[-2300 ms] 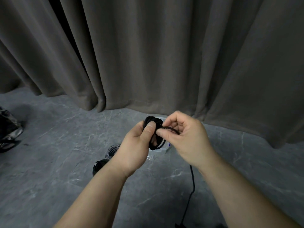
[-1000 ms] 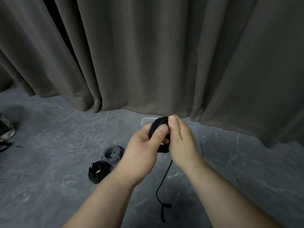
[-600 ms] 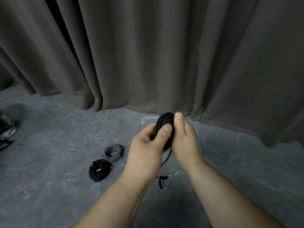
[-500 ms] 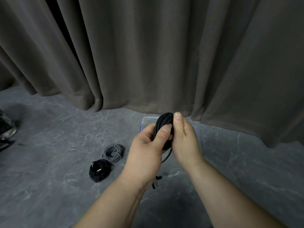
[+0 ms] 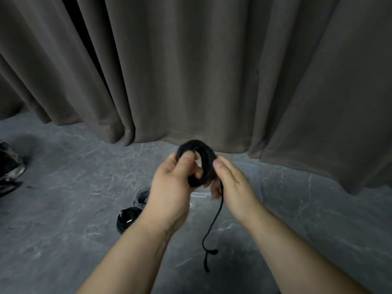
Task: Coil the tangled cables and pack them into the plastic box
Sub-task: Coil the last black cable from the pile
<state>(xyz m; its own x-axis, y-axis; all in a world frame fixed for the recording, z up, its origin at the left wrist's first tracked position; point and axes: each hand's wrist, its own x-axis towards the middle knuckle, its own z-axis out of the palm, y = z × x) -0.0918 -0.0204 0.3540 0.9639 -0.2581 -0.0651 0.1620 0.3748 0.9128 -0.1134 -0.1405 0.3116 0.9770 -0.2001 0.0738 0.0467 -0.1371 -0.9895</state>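
The left hand (image 5: 169,187) gripped the black cable coil (image 5: 203,160), thumb pressed on its upper left arc. The right hand (image 5: 231,185) pinched the coil's right side, fingers curled around the strands. The coil was held in the air above the clear plastic box (image 5: 253,177), which stood on the grey floor (image 5: 63,198) near the curtain (image 5: 191,71). A loose cable tail (image 5: 214,221) hung down between the wrists. A grey coil (image 5: 141,196) and a second black coil (image 5: 125,219) lay on the floor, left of the box.

head cam — worn, wide-angle; faces forward-down; hands (image 5: 203,183) close — floor (image 5: 63,209), curtain (image 5: 191,71) beyond
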